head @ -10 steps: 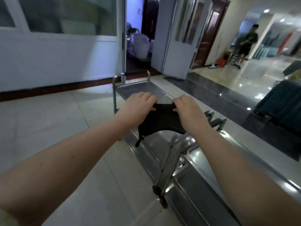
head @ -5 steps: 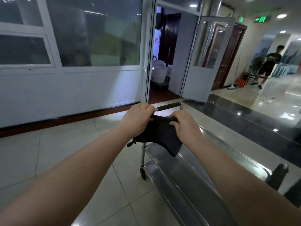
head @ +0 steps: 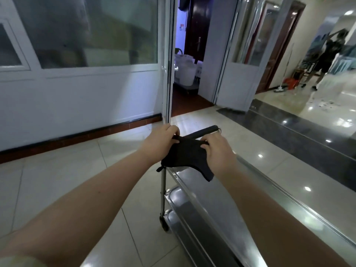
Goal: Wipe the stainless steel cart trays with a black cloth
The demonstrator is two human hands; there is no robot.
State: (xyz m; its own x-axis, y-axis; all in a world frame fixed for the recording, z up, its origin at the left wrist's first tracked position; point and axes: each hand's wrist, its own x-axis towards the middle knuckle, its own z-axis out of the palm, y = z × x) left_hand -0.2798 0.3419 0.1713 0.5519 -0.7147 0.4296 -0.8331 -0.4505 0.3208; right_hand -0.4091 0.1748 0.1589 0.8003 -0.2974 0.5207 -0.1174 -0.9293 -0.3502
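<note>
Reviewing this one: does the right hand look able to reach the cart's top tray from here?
Probably yes. The right hand, gripping the black cloth together with the left hand, sits just above the handle end of the top tray, and nothing visible lies between hand and steel.

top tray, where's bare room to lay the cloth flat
Bare: the top tray between its long rims, from the black cloth toward the camera. Crowded: the handle bar end, where left hand and right hand hold the cloth.
</note>
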